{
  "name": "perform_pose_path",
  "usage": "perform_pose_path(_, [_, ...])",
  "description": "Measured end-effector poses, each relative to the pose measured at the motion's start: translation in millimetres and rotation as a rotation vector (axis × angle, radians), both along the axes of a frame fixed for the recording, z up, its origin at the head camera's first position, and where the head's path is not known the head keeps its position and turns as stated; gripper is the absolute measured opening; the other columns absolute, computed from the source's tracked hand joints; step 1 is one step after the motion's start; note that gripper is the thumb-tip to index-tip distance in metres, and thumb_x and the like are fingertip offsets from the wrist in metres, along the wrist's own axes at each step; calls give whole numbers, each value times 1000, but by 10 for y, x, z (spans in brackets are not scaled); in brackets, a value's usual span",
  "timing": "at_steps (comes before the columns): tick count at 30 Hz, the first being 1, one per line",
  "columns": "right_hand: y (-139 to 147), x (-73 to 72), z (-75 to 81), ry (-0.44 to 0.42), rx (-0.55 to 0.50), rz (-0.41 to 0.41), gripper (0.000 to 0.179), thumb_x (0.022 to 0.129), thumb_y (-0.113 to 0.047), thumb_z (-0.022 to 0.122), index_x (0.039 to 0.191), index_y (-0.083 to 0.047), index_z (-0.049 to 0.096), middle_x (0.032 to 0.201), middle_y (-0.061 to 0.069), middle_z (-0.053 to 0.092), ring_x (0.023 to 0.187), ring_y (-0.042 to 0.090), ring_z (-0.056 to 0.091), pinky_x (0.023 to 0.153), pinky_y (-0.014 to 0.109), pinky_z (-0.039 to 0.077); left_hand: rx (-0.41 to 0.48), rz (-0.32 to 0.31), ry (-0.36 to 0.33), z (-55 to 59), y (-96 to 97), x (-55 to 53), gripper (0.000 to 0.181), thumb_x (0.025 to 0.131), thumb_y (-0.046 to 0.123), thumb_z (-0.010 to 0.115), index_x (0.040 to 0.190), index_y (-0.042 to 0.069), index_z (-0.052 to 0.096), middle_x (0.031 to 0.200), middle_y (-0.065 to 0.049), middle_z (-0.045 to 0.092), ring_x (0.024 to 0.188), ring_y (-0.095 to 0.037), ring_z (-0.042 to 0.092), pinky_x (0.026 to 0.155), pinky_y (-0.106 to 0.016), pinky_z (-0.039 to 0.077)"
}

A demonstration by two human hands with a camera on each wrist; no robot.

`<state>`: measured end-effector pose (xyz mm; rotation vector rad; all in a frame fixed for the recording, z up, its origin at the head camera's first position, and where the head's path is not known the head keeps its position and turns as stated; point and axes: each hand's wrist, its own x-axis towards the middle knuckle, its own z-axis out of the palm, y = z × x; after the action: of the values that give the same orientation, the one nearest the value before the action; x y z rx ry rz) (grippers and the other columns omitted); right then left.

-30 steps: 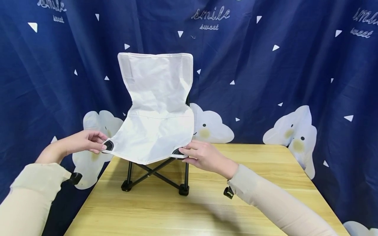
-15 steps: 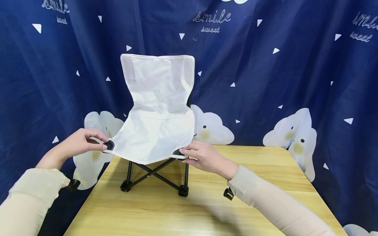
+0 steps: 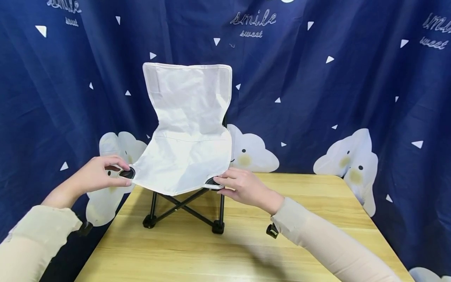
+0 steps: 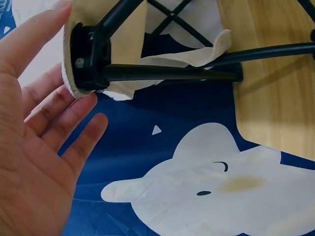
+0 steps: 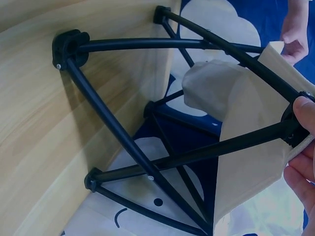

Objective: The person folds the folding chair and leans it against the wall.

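Note:
A white folding chair (image 3: 186,156) with a black tube frame stands unfolded on the wooden table, its seat facing me. My left hand (image 3: 95,174) holds the seat's front left corner, fingertips on the black corner patch (image 3: 127,173) and thumb along the front edge. From below, the left wrist view shows the black corner socket (image 4: 88,61) beside the fingers. At the front right corner my right hand (image 3: 244,186) pinches the seat; in the right wrist view its thumb (image 5: 306,114) presses the socket underneath, with the fingers on the cloth side.
The pale wooden table (image 3: 299,219) carries the chair near its left side. Crossed black legs (image 3: 183,205) end in black feet (image 3: 218,226) on the tabletop. A dark blue curtain (image 3: 282,58) with clouds and triangles hangs behind and at both sides.
My left thumb has shifted from the corner patch down to the seat's front edge, leaving more of the patch showing. My right hand and the chair stay nearly where they were.

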<state>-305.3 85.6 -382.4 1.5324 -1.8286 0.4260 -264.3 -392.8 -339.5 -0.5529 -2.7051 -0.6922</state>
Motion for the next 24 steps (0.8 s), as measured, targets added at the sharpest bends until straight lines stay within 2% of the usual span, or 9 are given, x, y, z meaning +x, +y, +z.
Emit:
perform_pose_path(6, [0, -6, -12, -1, -3, -4, 41, 81, -16, 97, 118, -5, 82, 105, 3, 79, 89, 16, 71, 79, 28, 61, -130, -42, 157, -59, 45, 18, 46, 63, 17, 105, 97, 20, 74, 101, 10, 70, 91, -1, 62, 85, -10, 51])
perform_pose_path(12, [-6, -2, -16, 4, -5, -6, 42, 81, -16, 97, 119, -4, 82, 106, 3, 79, 90, 16, 71, 79, 28, 61, -186, -54, 288, -127, 80, 20, 51, 59, 9, 105, 93, 20, 70, 96, 12, 69, 85, -6, 63, 78, -15, 51])
perform_pose_path(17, [-13, 1, -22, 0, -9, -2, 42, 82, -16, 97, 118, -4, 82, 106, 3, 80, 89, 16, 71, 79, 28, 61, -206, -66, 390, -212, 96, 40, 48, 59, 5, 103, 94, 17, 72, 94, 8, 71, 80, -9, 61, 74, -13, 46])
perform_pose_path(22, [-11, -5, -35, 1, -13, -6, 41, 81, -16, 97, 118, -4, 82, 106, 3, 79, 89, 16, 70, 78, 28, 61, -211, -92, 477, -284, 82, 58, 46, 59, 3, 99, 98, 10, 76, 98, -2, 75, 83, -17, 66, 84, -7, 45])
perform_pose_path(23, [-10, -7, -40, 2, -14, -6, 41, 81, -16, 97, 118, -4, 82, 106, 3, 79, 89, 16, 70, 78, 28, 61, -209, -105, 494, -298, 74, 57, 44, 61, 3, 98, 99, 9, 76, 99, -4, 76, 84, -19, 67, 86, -7, 45])
perform_pose_path(24, [-9, -9, -45, 3, -15, -5, 41, 81, -15, 98, 118, -4, 82, 106, 3, 79, 89, 16, 70, 78, 28, 61, -207, -116, 511, -313, 64, 55, 38, 70, 13, 99, 100, 8, 77, 100, -6, 76, 85, -21, 67, 88, -6, 45])
